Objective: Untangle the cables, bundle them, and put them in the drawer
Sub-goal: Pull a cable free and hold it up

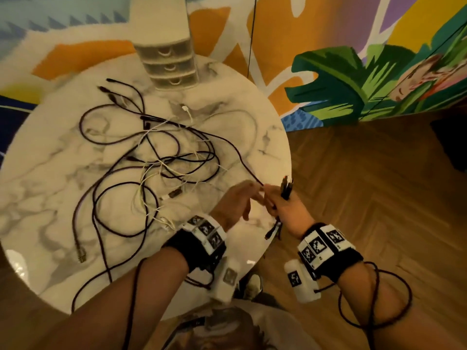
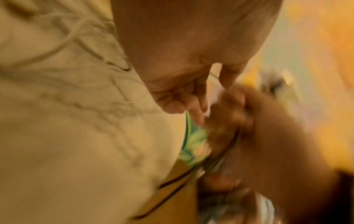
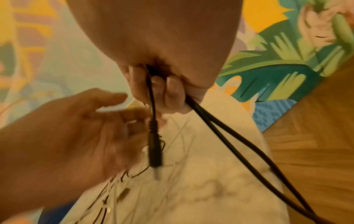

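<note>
A tangle of black and white cables [image 1: 177, 157] is spread over the round marble table [image 1: 50, 198]. At the table's right edge my right hand [image 1: 271, 198] grips a black cable [image 3: 210, 121] in curled fingers. Folded loops [image 1: 286, 186] stick up above the fist, and the cable's plug [image 3: 154, 151] hangs below it. A black strand runs from the tangle up to this hand. My left hand [image 1: 252, 193] is just left of it, fingers loosely extended towards the cable and holding nothing that I can see. The left wrist view is blurred. A small white drawer unit [image 1: 169, 64], drawers closed, stands at the table's far edge.
A loose plug [image 1: 81, 256] of a black cable lies near the table's front left. Wooden floor [image 1: 379, 198] lies to the right of the table, and a colourful painted wall [image 1: 353, 84] behind it. A thin dark cord [image 1: 251, 46] hangs by the wall.
</note>
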The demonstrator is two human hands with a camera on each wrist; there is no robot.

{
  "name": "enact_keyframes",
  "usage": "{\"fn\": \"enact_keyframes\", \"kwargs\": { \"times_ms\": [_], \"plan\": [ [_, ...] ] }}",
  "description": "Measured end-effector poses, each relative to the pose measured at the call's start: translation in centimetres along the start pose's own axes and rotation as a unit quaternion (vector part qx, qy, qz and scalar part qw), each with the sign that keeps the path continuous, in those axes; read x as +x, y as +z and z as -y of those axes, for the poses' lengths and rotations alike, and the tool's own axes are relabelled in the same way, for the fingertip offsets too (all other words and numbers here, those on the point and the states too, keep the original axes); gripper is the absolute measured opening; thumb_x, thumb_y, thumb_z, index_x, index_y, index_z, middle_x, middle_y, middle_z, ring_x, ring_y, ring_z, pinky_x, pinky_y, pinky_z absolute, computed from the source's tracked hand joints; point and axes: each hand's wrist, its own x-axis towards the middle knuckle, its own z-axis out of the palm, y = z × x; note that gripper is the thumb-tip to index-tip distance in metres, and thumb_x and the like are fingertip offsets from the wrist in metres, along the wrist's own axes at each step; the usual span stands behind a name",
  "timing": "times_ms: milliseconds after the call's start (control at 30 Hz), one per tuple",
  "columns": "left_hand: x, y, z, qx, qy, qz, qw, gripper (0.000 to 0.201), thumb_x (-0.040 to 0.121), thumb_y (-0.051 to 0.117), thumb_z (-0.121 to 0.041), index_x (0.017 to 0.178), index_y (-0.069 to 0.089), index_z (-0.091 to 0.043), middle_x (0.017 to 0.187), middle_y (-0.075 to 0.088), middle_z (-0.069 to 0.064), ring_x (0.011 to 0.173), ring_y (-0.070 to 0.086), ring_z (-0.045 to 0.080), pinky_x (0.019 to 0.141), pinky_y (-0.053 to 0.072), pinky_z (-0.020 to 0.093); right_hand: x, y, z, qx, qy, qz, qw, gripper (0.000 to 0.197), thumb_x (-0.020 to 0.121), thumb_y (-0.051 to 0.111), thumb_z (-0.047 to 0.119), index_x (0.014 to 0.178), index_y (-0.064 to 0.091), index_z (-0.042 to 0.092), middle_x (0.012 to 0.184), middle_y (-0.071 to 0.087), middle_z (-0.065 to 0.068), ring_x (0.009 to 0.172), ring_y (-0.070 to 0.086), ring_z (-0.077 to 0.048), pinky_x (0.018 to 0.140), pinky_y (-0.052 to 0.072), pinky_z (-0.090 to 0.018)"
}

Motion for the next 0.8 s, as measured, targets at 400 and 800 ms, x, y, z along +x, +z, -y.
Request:
{"fn": "enact_keyframes", "kwargs": {
  "times_ms": [400, 800],
  "plan": [
    [-4.1, 2.1, -0.9, 0.227, 0.049, 0.066, 0.970, 0.034, 0.098, 0.042, -0.026, 0.066, 0.054, -0.021, 0.073, 0.067, 0.006, 0.060, 0.063, 0.018, 0.061, 0.051, 0.030, 1.2, 1.5, 3.4, -0.096, 0.042, 0.038, 0.994, 0.040, 0.100, 0.041, 0.032, 0.073, 0.062, 0.011, 0.055, 0.052, -0.003, 0.041, 0.042, -0.010, 0.042, 0.030, -0.023],
    [-1.2, -8.7, 5.9, 0.537, 0.030, -0.119, 0.835, 0.042, 0.089, 0.032, -0.041, 0.088, 0.062, -0.012, 0.101, 0.064, 0.010, 0.101, 0.057, 0.028, 0.086, 0.046, 0.039, -4.4, -2.8, 7.3, -0.095, -0.143, -0.198, 0.965, 0.045, 0.099, 0.045, 0.025, 0.055, 0.039, 0.018, 0.038, 0.038, 0.013, 0.038, 0.031, 0.000, 0.042, 0.027, -0.015]
  ]
}}
